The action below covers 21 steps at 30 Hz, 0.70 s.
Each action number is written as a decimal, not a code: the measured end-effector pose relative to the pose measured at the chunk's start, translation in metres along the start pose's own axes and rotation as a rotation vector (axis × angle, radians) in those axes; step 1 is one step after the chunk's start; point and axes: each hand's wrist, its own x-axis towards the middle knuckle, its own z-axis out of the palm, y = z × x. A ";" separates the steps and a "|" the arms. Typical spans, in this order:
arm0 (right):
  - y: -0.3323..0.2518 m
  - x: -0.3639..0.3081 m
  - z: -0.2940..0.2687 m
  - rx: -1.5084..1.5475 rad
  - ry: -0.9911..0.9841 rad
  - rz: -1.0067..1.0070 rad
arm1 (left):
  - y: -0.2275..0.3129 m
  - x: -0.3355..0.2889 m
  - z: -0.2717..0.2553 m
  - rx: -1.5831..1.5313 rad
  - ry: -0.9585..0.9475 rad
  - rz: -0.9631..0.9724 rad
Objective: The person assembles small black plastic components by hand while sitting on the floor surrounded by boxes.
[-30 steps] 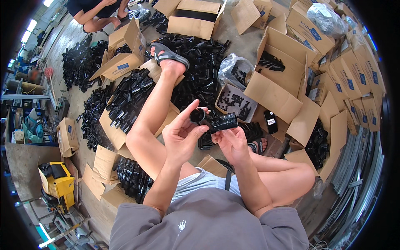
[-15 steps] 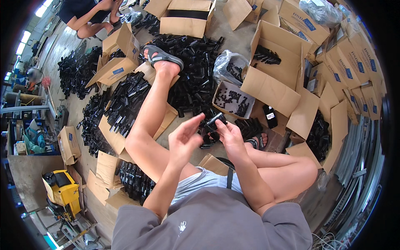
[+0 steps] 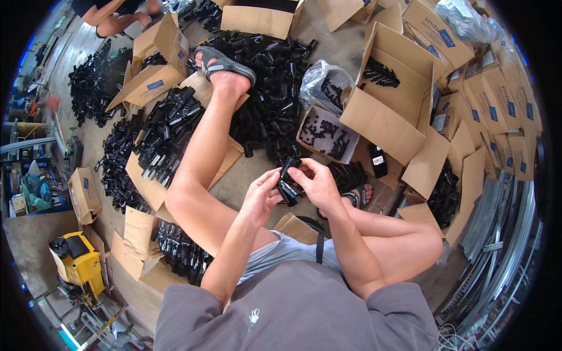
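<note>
Both hands meet over my lap at a glossy black tubular piece (image 3: 286,188). My left hand (image 3: 260,198) pinches it from the left, fingertips against its side. On the right, my right hand (image 3: 317,186) grips its upper end with thumb and fingers. The piece tilts, and fingers partly cover it, so its exact kind is unclear. Beyond the hands spreads a large heap of similar black pieces (image 3: 263,114). A small open carton (image 3: 304,136) holding many little black parts stands just past my right hand.
An open carton (image 3: 383,126) with black pieces inside stands ahead to the right, beside a clear plastic bag (image 3: 311,88). Stacked cartons (image 3: 497,105) and metal profiles (image 3: 497,234) line the right side. A yellow machine (image 3: 82,263) is at left. Another person (image 3: 111,20) crouches far left.
My left hand has moved from apart, fingers raised, to the black piece and now grips it too. The piece has tipped from roughly sideways to more upright. The view has shifted slightly.
</note>
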 end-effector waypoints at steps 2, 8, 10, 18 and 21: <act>0.014 0.020 0.001 0.164 0.034 -0.006 | 0.002 0.006 -0.010 0.028 0.047 0.006; 0.140 0.136 -0.080 -0.455 0.474 0.127 | -0.016 0.027 -0.024 -0.056 0.125 -0.079; 0.141 0.160 -0.088 -0.715 0.474 0.130 | -0.020 0.025 -0.025 -0.153 0.228 -0.162; 0.148 0.210 -0.073 -1.034 0.234 0.012 | -0.028 0.033 -0.035 -0.238 0.143 -0.222; 0.149 0.213 -0.065 -1.046 0.207 -0.055 | -0.024 0.039 -0.034 -0.268 0.128 -0.201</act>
